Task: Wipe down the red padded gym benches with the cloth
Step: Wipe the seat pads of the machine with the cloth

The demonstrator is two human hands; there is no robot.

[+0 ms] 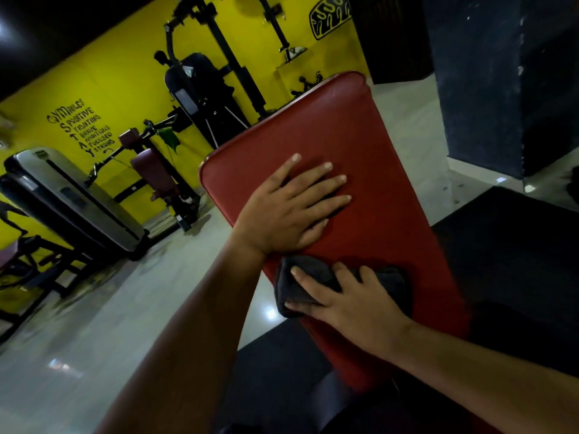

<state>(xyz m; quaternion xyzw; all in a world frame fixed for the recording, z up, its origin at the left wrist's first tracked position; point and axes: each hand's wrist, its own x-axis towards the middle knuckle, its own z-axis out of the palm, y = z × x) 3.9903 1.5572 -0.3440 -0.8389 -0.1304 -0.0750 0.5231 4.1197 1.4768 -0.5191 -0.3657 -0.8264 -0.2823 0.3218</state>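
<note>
While my left hand (289, 208) lies flat with fingers spread on the red padded bench (360, 158), bracing it, my right hand (347, 303) presses the dark cloth (300, 286) onto the pad just below it, near the pad's left edge. That right grip is loosely curled over the bunched cloth, fingertips pinning it more than clamping it; the left grip is apart and holds nothing. I judge the wipe is mid-pad, with the upper stretch toward the rounded far end yet to cover. What worries me: the cloth overhangs the left edge, so a sideways stroke could drag it off the pad onto the pale floor (94, 324). My bracing hand also sits right in the stroke's path upward, so the patch beneath it could be missed unless it lifts. A wadded cloth may also smear, not clean.
</note>
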